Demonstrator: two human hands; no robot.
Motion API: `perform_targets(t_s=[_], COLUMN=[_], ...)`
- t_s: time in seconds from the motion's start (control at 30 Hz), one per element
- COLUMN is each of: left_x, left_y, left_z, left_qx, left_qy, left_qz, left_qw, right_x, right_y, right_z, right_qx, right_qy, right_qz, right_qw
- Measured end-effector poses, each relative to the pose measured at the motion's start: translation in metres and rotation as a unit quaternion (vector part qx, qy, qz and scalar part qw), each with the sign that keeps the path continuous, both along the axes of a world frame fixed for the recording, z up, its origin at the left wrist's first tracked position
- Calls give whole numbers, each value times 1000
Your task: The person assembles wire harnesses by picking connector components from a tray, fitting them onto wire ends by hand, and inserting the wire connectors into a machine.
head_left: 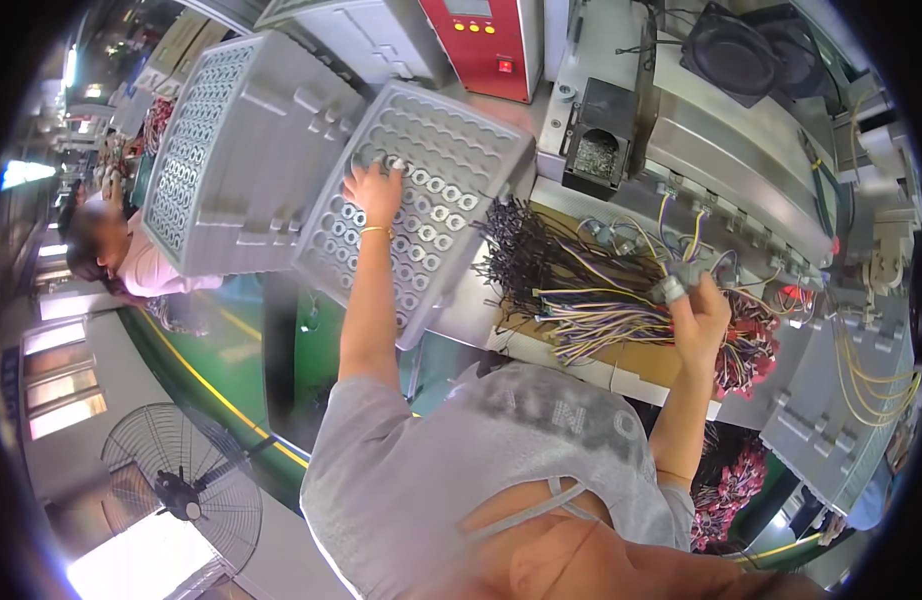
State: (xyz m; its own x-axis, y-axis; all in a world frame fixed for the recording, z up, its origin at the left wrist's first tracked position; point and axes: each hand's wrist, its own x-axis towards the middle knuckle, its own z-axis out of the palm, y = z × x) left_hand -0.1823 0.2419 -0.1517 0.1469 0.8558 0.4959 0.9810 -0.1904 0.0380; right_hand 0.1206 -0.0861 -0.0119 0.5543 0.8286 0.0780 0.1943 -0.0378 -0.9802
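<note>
My left hand (378, 195) reaches over a grey moulded tray (451, 110), fingers apart and tips down among its pockets. Beside the fingertips sit round metal parts (436, 185) with dark centres, in rows; the pockets farther back hold none. What lies directly under the fingers is hidden. On the right, my right hand (703, 318) pinches a small grey cylindrical metal part (669, 290) above a bundle of wires (611, 320) in black, white, yellow and purple. Similar grey parts with wires (689, 270) are close to its fingertips, along the front of a metal machine (736, 170).
A stack of grey trays (271, 150) stands at the left. Behind are a red control box (486, 50), a black bin (596, 150) of small bits and a black fan (731, 50). Red wires (746, 360) lie at the right. Another person (161, 255) sits far left, near a floor fan (181, 490).
</note>
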Motion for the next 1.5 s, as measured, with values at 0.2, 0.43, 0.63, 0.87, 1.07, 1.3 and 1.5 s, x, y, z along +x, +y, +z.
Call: perform_targets(t_s=[0.2,0.43,0.63,0.87,1.07,1.3,1.5], left_x=[28,126,155,156,160,171,180], left_y=[-18,-166,-198,-207,-208,-208,-213], left_z=[41,107,123,128,131,123,138], left_qx=[-203,-568,-630,-628,-567,-623,-675], left_qy=[-458,-608,-578,-563,-512,-613,-618], left_qz=[-198,-327,-348,-379,-451,-320,-334], left_qw=[843,449,385,382,461,365,227], right_x=[-8,-17,-16,-12,-3,-16,-4], right_y=[11,23,16,10,10,13,13], right_z=[-10,1,4,1,10,9,15], right_qx=[-78,-62,-52,-20,4,-64,-35], right_qy=[-109,-51,21,4,-133,-25,194], right_qz=[1,16,-3,15,60,40,41], right_qw=[991,997,998,1000,989,997,979])
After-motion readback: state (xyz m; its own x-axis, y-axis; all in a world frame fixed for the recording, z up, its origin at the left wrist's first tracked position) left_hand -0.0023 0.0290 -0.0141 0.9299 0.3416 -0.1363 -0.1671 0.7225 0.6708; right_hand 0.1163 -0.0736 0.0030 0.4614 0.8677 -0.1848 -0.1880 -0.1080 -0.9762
